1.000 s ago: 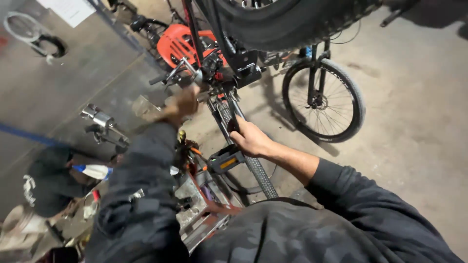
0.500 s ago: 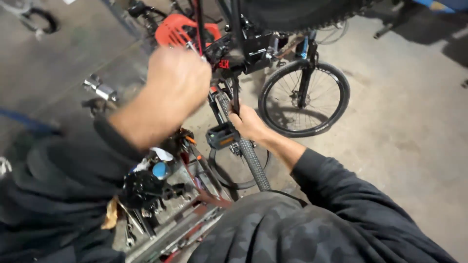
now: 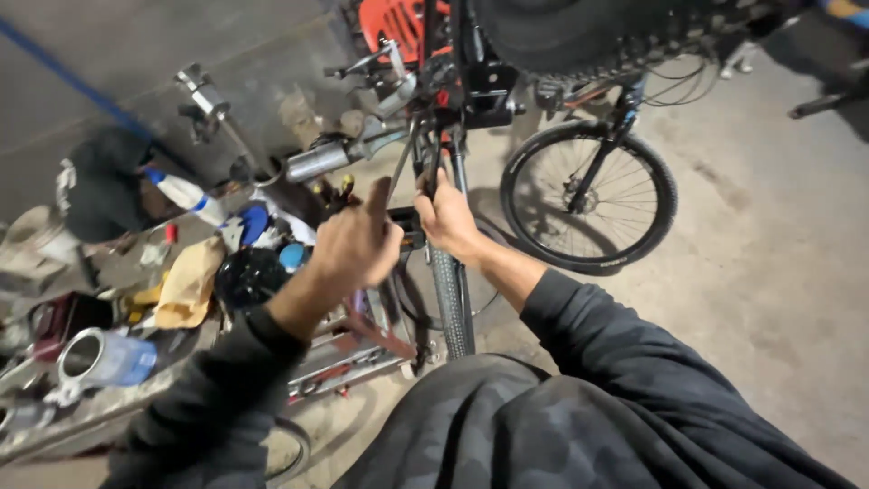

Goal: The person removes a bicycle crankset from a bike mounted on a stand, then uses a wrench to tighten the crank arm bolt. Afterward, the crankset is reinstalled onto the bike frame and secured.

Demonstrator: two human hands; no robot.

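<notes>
At frame centre, the right hand (image 3: pixel 450 217) grips a thin black metal bicycle frame tube (image 3: pixel 433 158). Just left, the left hand (image 3: pixel 358 243) is loosely curled beside it; whether it holds anything is unclear.

My right hand (image 3: pixel 448 217) grips the dark bicycle frame (image 3: pixel 433 158) above the narrow tyre (image 3: pixel 451 303), while my left hand (image 3: pixel 356 244) curls beside it over the cluttered tool tray (image 3: pixel 348 358).

At about nine o'clock a white squeeze bottle (image 3: pixel 187 194) with blue bands lies tilted; lower left, a pale blue tub (image 3: pixel 107 359), perhaps labelled, lies sideways
</notes>
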